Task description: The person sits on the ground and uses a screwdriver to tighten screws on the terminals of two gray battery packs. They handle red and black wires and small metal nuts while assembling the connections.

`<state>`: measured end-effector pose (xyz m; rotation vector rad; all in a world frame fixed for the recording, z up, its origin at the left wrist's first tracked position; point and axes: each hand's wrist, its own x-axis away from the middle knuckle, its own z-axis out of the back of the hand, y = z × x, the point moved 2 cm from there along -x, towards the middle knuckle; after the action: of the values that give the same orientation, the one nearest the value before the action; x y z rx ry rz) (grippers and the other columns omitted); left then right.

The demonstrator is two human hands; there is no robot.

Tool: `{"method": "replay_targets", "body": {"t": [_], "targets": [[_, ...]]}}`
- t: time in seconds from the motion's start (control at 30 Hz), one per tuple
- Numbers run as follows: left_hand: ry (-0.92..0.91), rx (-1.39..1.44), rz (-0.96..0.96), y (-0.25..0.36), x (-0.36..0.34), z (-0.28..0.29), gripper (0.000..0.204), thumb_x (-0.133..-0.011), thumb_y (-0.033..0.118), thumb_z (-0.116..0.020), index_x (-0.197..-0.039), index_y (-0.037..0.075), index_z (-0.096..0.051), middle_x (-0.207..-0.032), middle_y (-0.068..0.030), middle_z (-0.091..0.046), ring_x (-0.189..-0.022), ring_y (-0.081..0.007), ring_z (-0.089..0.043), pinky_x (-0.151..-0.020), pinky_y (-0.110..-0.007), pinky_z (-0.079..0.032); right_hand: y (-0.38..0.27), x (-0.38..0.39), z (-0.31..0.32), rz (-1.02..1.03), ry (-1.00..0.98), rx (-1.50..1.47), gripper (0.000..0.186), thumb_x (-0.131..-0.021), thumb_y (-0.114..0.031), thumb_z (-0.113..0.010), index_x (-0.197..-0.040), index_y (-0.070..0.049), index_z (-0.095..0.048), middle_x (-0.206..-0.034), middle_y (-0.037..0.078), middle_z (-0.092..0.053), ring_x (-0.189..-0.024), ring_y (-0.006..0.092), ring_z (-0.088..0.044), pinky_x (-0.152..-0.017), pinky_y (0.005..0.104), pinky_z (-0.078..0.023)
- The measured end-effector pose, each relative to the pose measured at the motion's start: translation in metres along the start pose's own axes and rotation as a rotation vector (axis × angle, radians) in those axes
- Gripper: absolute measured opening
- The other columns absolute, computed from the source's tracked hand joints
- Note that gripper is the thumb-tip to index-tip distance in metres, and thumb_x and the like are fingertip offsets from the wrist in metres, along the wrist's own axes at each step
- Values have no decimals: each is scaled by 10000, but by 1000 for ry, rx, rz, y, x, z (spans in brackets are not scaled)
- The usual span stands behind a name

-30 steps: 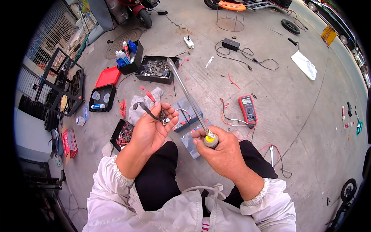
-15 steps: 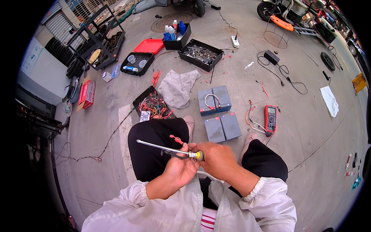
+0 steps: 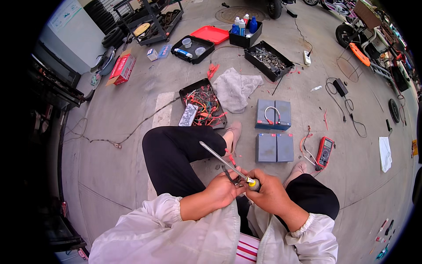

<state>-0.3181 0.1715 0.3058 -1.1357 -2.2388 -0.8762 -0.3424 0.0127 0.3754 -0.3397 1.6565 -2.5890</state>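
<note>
Above my lap, my right hand (image 3: 273, 190) is closed round the yellow-collared handle of a screwdriver (image 3: 221, 159). Its long metal shaft slants up and to the left, over the fingers of my left hand (image 3: 221, 190). Those fingers pinch a short wire lead (image 3: 230, 158) with a red sleeved end and a dark part; its lower end is hidden. The two hands are touching or nearly so. In front of my feet, grey batteries sit in a rear group (image 3: 266, 109) and a front group (image 3: 267, 147). A white jumper wire (image 3: 276, 108) arches over the rear ones.
A red multimeter (image 3: 324, 152) lies right of the batteries. Left of them are a grey rag (image 3: 237, 88) and a black tray (image 3: 222, 118) of tangled wires. Farther back stand a tray of metal parts (image 3: 288, 66) and a box of bottles (image 3: 237, 43). A cable (image 3: 132, 125) crosses the floor.
The view has swung, shifting the floor items rightward in the picture. The screwdriver now points more steeply upward, and the wire's red end has moved closer to the shaft. Both hands keep their grip.
</note>
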Motion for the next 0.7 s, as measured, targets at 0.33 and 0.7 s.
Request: {"method": "replay_targets", "body": {"t": [0.33,0.7], "targets": [[123,-364,-122,20,0,17,268,-1001,285,-532,-1011,36,-631,-753,27,-500,-589,-43,-429,-492,-203,-331,2,-27,16,-328,50,-497,89,-847,-32,-646,-932,-13,-628,-748,-5,-592,-585,64,-537,-530,236,-439],[56,-594,-218,20,-3,4,347,-1020,249,-487,-1275,32,-578,-773,38,-504,-587,-28,-416,-527,-181,-348,21,-30,17,-248,140,-449,154,-844,-23,-691,-974,-20,-608,-739,-14,-596,-623,40,-516,-539,224,-431]]}}
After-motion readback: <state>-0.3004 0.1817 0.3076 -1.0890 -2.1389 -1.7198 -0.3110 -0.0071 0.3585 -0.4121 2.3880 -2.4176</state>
